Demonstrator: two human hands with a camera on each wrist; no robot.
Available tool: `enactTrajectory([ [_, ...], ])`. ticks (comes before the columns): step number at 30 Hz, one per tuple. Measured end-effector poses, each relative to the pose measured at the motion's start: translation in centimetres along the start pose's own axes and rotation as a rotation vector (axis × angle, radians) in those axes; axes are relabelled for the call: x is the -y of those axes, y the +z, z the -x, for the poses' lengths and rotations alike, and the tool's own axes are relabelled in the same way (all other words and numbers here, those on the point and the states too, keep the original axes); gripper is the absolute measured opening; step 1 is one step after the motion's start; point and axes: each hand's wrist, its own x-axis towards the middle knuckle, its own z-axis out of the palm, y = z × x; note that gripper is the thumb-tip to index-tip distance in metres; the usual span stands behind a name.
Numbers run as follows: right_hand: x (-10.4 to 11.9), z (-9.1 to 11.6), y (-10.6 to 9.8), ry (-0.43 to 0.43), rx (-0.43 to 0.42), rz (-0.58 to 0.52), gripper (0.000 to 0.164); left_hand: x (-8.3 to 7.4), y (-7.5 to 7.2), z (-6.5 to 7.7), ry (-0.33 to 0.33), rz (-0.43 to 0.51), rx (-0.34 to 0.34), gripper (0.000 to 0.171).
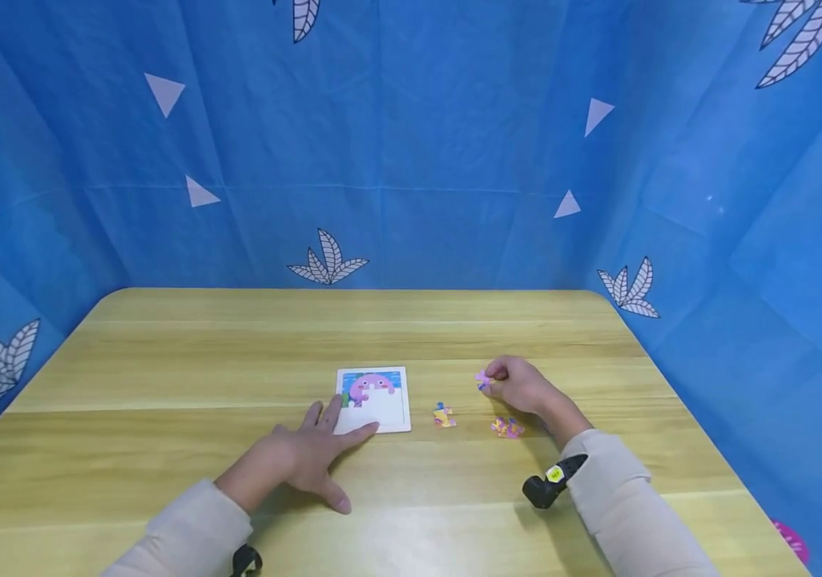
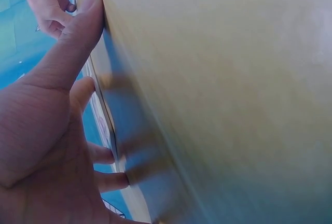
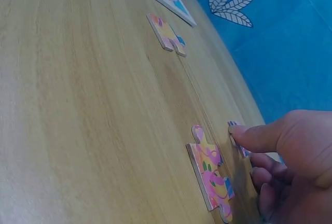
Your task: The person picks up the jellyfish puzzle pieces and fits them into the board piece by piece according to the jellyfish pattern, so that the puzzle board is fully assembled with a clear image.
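Note:
A white puzzle tray (image 1: pixel 394 419) lies mid-table, its upper and left parts filled with pieces showing a pink character on blue. My left hand (image 1: pixel 306 454) is spread flat with its fingertips on the tray's lower left edge. To the right, my right hand (image 1: pixel 521 385) pinches a pink and purple puzzle piece (image 1: pixel 483 381) between thumb and fingers; the right wrist view shows this piece (image 3: pixel 239 140) partly covered by the thumb. One loose yellow and pink piece (image 1: pixel 443 415) lies beside the tray. Another loose piece (image 1: pixel 507 428) lies just below the right hand.
The light wooden table (image 1: pixel 238 344) has rounded far corners. A blue cloth (image 1: pixel 411 144) with leaf and triangle prints hangs behind and along the sides. Each wrist wears a black camera mount, the right one (image 1: pixel 554 481) plainly visible.

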Motion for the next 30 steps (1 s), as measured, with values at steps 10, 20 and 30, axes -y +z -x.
enactTrajectory([
  [10,0.2,-0.4,0.0,-0.025,0.069,0.042,0.036,0.3,0.1,0.3,-0.005,0.013,0.009,0.102],
  [20,0.1,-0.3,-0.1,-0.027,-0.038,0.035,0.039,0.1,-0.2,0.1,0.02,-0.006,-0.01,0.103],
  [30,1.1,-0.7,1.5,-0.018,-0.139,-0.021,0.038,0.1,-0.1,0.3,0.004,-0.001,-0.004,0.102],
])
